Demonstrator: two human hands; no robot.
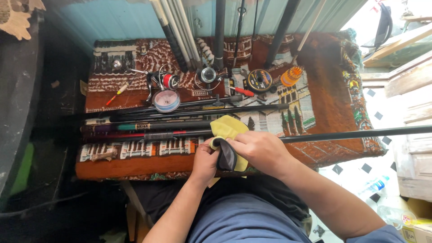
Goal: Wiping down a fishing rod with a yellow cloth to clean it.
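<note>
Both hands at the counter's [135, 166] near edge: left hand [204, 162] and right hand [261, 150] pinching a yellow cloth [227, 128] around a black rod [360, 133], which overshoots the right edge. Reels [168, 81] crowd the far side.

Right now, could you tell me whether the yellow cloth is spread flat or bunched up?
Bunched up: the yellow cloth is folded around the dark rod, gripped by the left hand and right hand.

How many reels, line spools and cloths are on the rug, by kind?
Fishing reels: 2, red-spooled reel, silver reel
Line spools: 3, clear spool, black spool, orange spool
Cloths: 1, yellow cloth, held in both hands
Total: 6
</note>
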